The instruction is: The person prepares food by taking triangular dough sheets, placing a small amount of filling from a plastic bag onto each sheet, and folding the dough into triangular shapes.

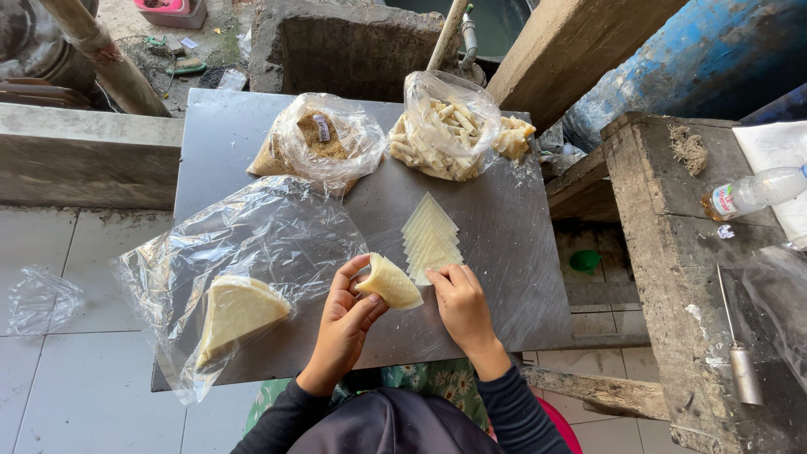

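Holding a folded pale wrapper (389,283), your left hand (346,324) has its grip closed about the wrapper's near end, thumb on top; the long axis runs up and to your right. Your right hand (461,303) lies just beside the free end, fingertips pressing the nearest sheet of the fanned triangular stack (430,239), its grip flat and holding nothing. Both rest over the metal surface (513,252). Left of your hands, a thicker wedge of wrappers (235,313) sits inside a clear bag (252,244). Farther off stand a bag of brown filling (318,143) and a bag of rolled pieces (445,126). What the fold contains is hidden.
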